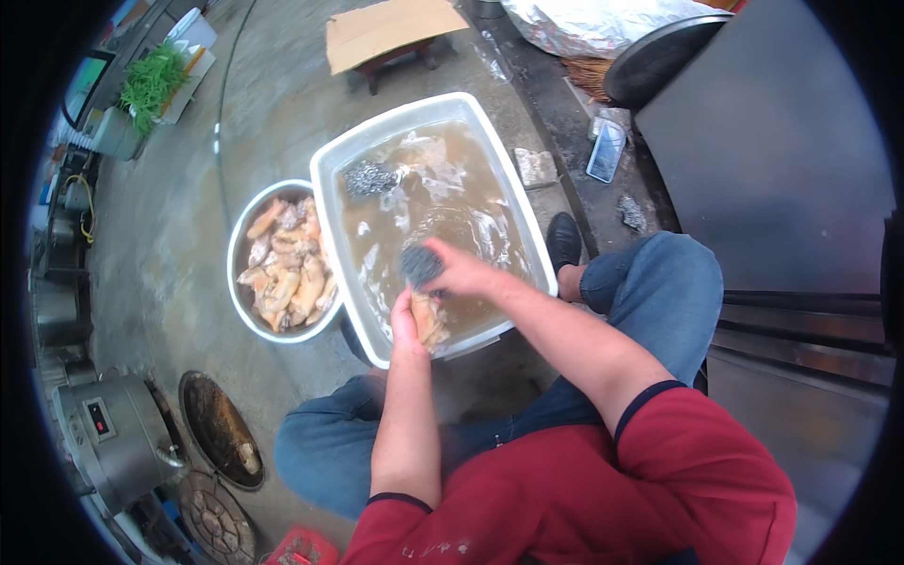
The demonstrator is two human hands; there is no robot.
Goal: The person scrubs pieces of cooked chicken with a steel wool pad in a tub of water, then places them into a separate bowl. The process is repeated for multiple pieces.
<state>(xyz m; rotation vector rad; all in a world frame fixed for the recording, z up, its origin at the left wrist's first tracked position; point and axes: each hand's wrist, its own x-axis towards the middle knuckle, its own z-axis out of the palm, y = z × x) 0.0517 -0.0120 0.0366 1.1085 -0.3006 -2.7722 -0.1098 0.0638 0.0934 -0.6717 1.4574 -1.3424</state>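
A white plastic tub (326,233) full of cloudy brown water stands between my knees. Over its near side, my left hand (405,325) grips a pale piece of meat (428,321), perhaps a pig's trotter. My right hand (462,268) holds a grey steel-wool scourer (421,265) at the upper end of that piece, and both are slightly blurred. A second metal scourer (369,178) lies at the far left of the tub. Against the tub's left side, a round metal basin (236,300) holds several similar pieces of meat (286,265).
An uncovered drain hole (220,431) lies at lower left beside its round cover (215,519) and a metal drum-shaped appliance (116,434). Cardboard (395,32) tops a low stool ahead. To the right are a phone (606,152), a brick (534,167) and a large metal panel (770,162).
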